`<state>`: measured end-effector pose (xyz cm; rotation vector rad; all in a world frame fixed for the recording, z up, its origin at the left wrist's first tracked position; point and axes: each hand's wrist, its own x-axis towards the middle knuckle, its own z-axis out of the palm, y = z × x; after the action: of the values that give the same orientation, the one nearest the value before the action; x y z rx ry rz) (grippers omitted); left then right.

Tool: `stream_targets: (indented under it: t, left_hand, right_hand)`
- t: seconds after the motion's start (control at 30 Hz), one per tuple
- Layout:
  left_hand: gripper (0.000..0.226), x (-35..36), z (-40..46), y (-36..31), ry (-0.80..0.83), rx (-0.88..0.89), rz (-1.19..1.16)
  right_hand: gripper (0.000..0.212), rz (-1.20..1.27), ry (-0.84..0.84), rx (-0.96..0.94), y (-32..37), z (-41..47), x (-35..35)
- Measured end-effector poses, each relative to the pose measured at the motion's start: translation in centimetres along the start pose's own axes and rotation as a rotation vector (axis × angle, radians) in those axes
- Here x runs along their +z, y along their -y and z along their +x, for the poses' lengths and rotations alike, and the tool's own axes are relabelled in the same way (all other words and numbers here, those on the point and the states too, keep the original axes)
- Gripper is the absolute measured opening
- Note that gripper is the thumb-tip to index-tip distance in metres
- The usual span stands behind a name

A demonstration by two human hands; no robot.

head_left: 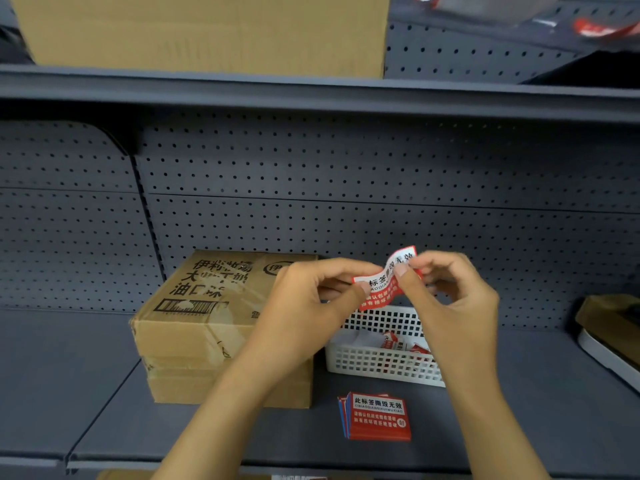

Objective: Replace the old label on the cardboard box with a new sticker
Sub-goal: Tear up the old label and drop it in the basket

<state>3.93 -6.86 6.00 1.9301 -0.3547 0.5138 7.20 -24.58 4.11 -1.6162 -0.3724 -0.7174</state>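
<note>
A cardboard box [194, 317] with black printed characters stands on the grey shelf, left of centre. Just right of its top edge, both hands hold a red and white sticker [384, 284] in the air. My left hand [304, 303] pinches the sticker's left end between thumb and forefinger. My right hand [453, 296] pinches its upper right corner, which curls upward. A stack of the same red stickers [377, 417] lies flat on the shelf near the front, below my hands.
A white perforated plastic basket [377, 365] with crumpled red and white scraps sits right of the box. A grey pegboard wall [346, 188] backs the shelf. Another cardboard box [207, 29] stands on the shelf above. A brown item [613, 327] lies at the far right.
</note>
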Motion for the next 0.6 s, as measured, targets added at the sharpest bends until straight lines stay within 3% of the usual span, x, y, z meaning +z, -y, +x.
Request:
stream_targets:
  t: [0.33, 0.5, 0.6]
  left_hand:
    - [0.022, 0.2, 0.3, -0.5, 0.021, 0.004, -0.118]
    - [0.024, 1.0, 0.1, -0.6, -0.071, -0.126, -0.166]
    - [0.025, 1.2, 0.2, -0.3, -0.156, -0.168, -0.055]
  right_hand:
    - [0.027, -0.125, 0.326, 0.004, -0.3, -0.6, -0.1]
    - [0.015, -0.092, 0.294, 0.043, -0.8, -0.9, 0.2]
    - [0.017, -0.091, 0.265, 0.084, -1.3, -1.0, 0.0]
